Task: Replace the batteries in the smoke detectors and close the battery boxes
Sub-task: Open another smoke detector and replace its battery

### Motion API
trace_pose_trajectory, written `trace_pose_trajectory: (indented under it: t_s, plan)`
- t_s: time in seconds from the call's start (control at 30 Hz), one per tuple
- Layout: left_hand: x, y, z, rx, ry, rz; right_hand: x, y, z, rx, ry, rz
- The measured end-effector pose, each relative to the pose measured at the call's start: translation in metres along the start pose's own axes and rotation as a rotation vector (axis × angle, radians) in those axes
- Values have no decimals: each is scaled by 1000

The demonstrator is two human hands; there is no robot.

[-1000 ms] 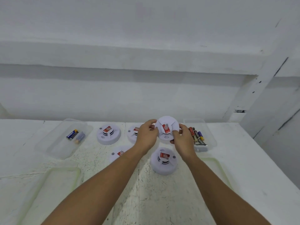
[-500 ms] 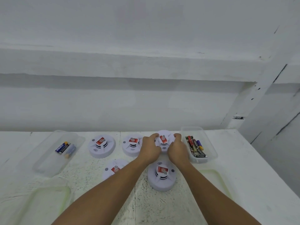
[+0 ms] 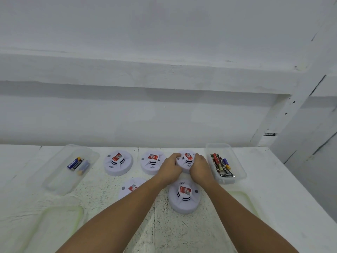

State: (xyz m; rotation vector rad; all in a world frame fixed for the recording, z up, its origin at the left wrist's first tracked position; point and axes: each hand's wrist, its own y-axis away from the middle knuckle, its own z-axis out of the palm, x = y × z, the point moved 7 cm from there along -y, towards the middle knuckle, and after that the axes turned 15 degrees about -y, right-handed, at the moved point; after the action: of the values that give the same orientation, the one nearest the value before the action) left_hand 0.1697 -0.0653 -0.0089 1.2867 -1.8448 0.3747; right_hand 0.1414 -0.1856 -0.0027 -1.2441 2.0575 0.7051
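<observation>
Several white round smoke detectors with red labels sit face up on the white table. My left hand (image 3: 170, 168) and my right hand (image 3: 199, 168) grip the back-right detector (image 3: 187, 159) from both sides, and it rests on the table. Other detectors stand at back left (image 3: 118, 163), back middle (image 3: 151, 162), front left (image 3: 131, 188) partly behind my left forearm, and front right (image 3: 184, 197). A clear box on the left (image 3: 54, 181) holds a few blue and grey batteries (image 3: 78, 164). On the right, a clear box (image 3: 238, 172) holds several red, black and purple batteries (image 3: 221, 165).
Two clear lids with green rims lie on the table, one at front left (image 3: 60, 223) and one at front right (image 3: 244, 199). A white wall rises just behind the table. The table's right edge (image 3: 299, 194) drops off beside the wall.
Both hands have lowered the back-right detector from the air onto the table in the back row. The camera view has tilted, so everything sits lower in the frame.
</observation>
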Motion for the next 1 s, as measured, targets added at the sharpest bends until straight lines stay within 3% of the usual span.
trace_pose_trajectory:
  t_s: [0.2, 0.33, 0.43, 0.53, 0.67, 0.77, 1.0]
  plan:
    - [5, 25, -28, 189, 84, 55, -12, 14, -6, 0, 87, 29]
    - [-8, 56, -65, 411, 120, 106, -38, 30, -9, 53, 160, -173]
    - [-37, 80, -90, 506, 56, 32, -66, 51, 0, 52, 186, -353]
    - [-74, 98, -104, 544, -87, -107, -82, 73, 24, -74, 84, -375]
    - [-113, 115, -103, 453, -193, -307, -78, 94, 68, -274, 71, -197]
    - [-124, 126, -93, 353, -51, -356, -70, 105, 89, -369, 108, -89]
    - [-122, 141, -83, 246, 139, -291, -67, 120, 101, -334, 32, -95]
